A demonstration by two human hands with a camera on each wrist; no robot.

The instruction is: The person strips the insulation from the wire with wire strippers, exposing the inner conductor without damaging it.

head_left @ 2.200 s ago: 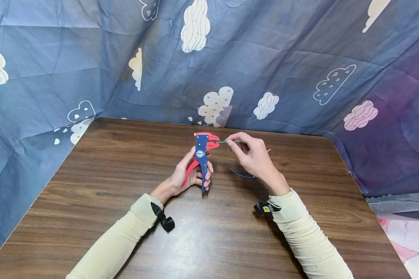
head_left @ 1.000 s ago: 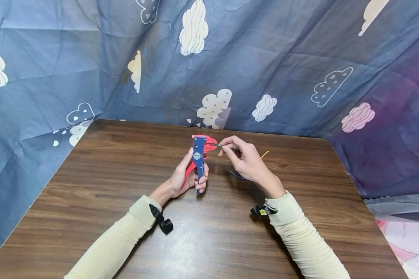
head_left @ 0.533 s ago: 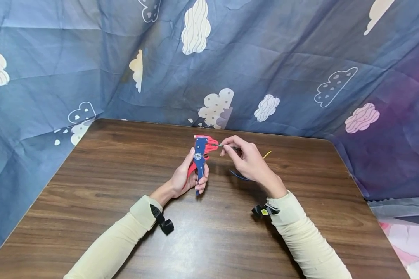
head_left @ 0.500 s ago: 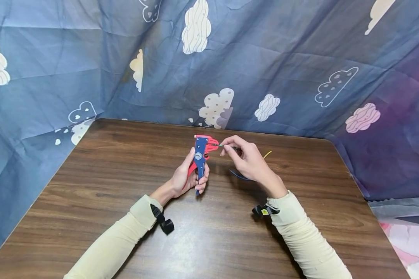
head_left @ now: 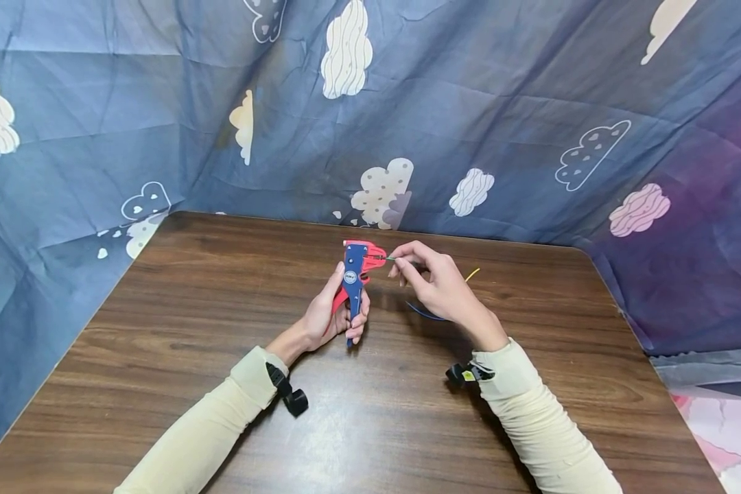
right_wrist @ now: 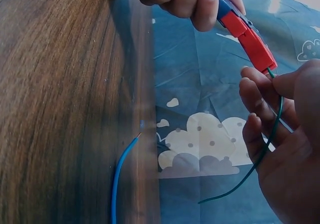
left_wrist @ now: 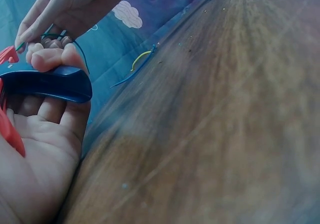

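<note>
In the head view, my left hand (head_left: 321, 319) grips a wire stripper (head_left: 352, 264) with a blue body and red jaws, held upright above the table. Its fingers wrap the blue handle (left_wrist: 60, 86), and the red handle lies against the palm. My right hand (head_left: 447, 285) pinches a short green wire (right_wrist: 275, 124) between thumb and forefinger, just right of the stripper's nose. One end of that wire enters the red jaws; the rest curves loosely past the palm in the right wrist view. How deep the tip sits inside is hidden.
On the brown wooden table (head_left: 191, 329), a blue wire (right_wrist: 117, 174) with a bare copper tip lies below the right hand. Beside it is a yellow wire (head_left: 472, 274), partly hidden by that hand. A blue cloud-patterned cloth (head_left: 284, 137) hangs behind the table.
The right hand has moved slightly left and down, so less green wire shows between fingertips and jaws. The stripper's handles have come closer together. Over the last half second, almost nothing moves.
</note>
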